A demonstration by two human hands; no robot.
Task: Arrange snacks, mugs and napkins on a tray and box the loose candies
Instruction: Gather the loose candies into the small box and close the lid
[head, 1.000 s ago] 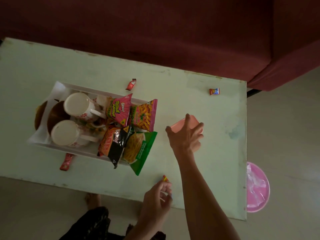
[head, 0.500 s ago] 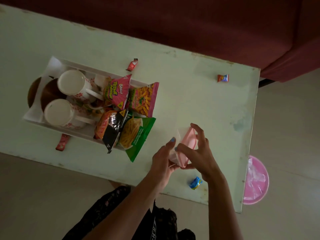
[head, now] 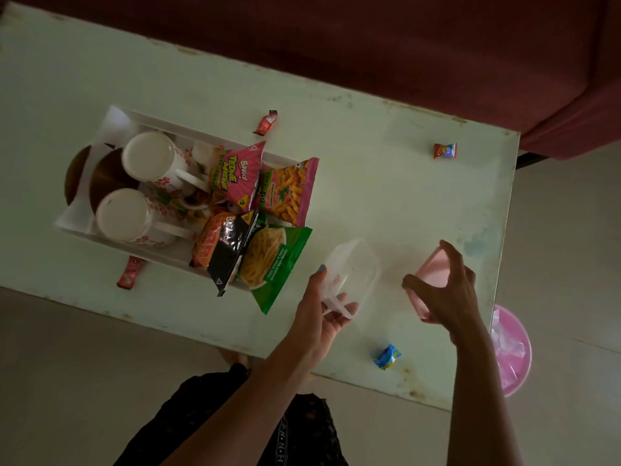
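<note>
Blue candy [head: 387, 356]: lies alone close to the table's near edge, lower centre-right of the frame, between the two forearms and touching neither.
Left hand [head: 327, 309]: lower centre; thumb and fingers [head: 342, 306] pinching the near rim of the clear box [head: 353, 274], which is tilted, open and seems to hold nothing.
Right hand [head: 443, 290]: right of centre; fingers curled round the pink lid [head: 426, 280], held on edge, well apart from the box with bare table between them.
Table [head: 386, 203]: pale green, worn edges; its right edge runs just beyond the right hand, with a pink bin [head: 514, 351] on the floor past it.
Tray [head: 111, 129]: white, left of centre; two mugs [head: 149, 159] lie on their sides at its left end, snack packets [head: 238, 178] are heaped at its right end, and the green packet [head: 275, 264] overhangs the near rim toward the box.
Red sachets: one [head: 129, 272] just beside the tray's near rim, one [head: 266, 122] just beyond its far rim.
Orange candy [head: 445, 150]: upper right, near the far right corner, open surface all round.
Sofa [head: 403, 45]: dark red, along the far edge.
</note>
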